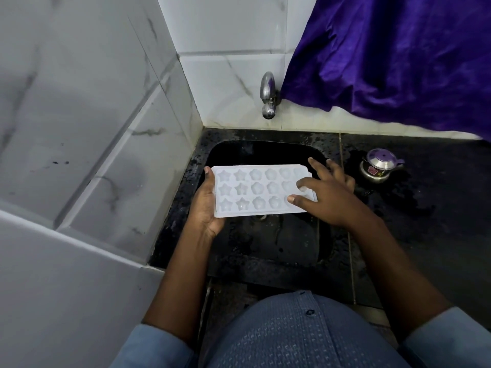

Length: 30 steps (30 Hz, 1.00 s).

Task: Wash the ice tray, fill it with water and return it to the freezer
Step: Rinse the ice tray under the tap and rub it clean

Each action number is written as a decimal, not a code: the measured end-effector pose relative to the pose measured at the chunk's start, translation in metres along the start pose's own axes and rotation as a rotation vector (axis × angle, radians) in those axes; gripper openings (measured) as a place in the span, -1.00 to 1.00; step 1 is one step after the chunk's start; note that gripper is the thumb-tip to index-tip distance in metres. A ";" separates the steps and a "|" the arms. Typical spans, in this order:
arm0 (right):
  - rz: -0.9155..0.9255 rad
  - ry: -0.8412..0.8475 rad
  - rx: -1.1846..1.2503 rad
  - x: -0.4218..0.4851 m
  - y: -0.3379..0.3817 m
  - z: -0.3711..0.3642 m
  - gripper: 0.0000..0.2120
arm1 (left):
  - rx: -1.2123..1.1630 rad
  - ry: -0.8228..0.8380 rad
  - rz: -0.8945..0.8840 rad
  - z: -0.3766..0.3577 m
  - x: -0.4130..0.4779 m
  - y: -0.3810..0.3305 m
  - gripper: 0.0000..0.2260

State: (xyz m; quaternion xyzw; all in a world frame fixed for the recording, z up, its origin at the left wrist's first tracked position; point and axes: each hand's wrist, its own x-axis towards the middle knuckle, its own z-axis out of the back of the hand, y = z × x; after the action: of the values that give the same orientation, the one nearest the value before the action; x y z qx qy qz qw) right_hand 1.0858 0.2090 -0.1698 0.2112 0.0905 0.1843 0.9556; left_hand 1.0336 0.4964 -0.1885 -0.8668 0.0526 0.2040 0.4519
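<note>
The tiled wall (93, 128) crowds my left, meeting the black sink (265, 272) at its rim; open counter (438, 221) lies to my right. The ice tray (255, 192) is over the basin, cavities up, long axis left to right. My left hand (206, 208) grips its left end; my right hand (326, 197) rests spread, nearly straight fingers on its right end.

This is a small home kitchen. A dark sink (265, 154) is set into a black stone bench (438, 208) in a corner of white marbled wall tiles (225, 81), with a steel tap (268, 94) coming out of the wall above it. A steel pot (377, 167) with a purple lid stands on the bench, under a hanging purple cloth (398, 62).
</note>
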 end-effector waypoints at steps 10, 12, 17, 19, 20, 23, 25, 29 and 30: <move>0.007 -0.004 -0.009 -0.003 0.001 0.002 -0.34 | 0.010 -0.004 0.000 -0.001 -0.002 -0.004 -0.30; 0.018 0.000 0.007 -0.002 0.002 0.000 -0.43 | 0.016 0.006 -0.001 0.000 -0.003 -0.004 -0.30; 0.022 -0.032 0.040 -0.004 0.000 -0.002 -0.42 | 0.002 0.019 -0.010 0.001 -0.004 -0.002 -0.33; 0.020 -0.029 0.020 -0.005 0.001 0.000 -0.34 | 0.000 0.027 -0.013 0.002 -0.004 -0.002 -0.34; 0.019 -0.036 0.009 -0.005 0.002 0.001 -0.32 | 0.001 0.027 -0.012 0.003 -0.004 -0.002 -0.34; 0.015 -0.058 -0.012 -0.006 0.003 0.002 -0.32 | 0.006 0.010 -0.011 0.004 -0.003 -0.001 -0.32; 0.012 -0.055 -0.029 -0.007 0.004 0.001 -0.30 | 0.007 -0.002 -0.008 0.003 -0.003 -0.001 -0.32; 0.022 -0.042 0.019 -0.007 0.008 0.000 -0.36 | 0.003 -0.002 -0.008 0.003 -0.005 0.000 -0.33; 0.022 -0.042 0.030 -0.008 0.008 0.001 -0.38 | 0.000 0.005 -0.013 0.003 -0.005 0.000 -0.34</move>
State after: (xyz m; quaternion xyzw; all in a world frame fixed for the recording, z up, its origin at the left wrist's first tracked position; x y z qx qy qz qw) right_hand 1.0763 0.2123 -0.1651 0.2302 0.0708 0.1889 0.9520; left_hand 1.0279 0.4988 -0.1877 -0.8677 0.0480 0.1986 0.4531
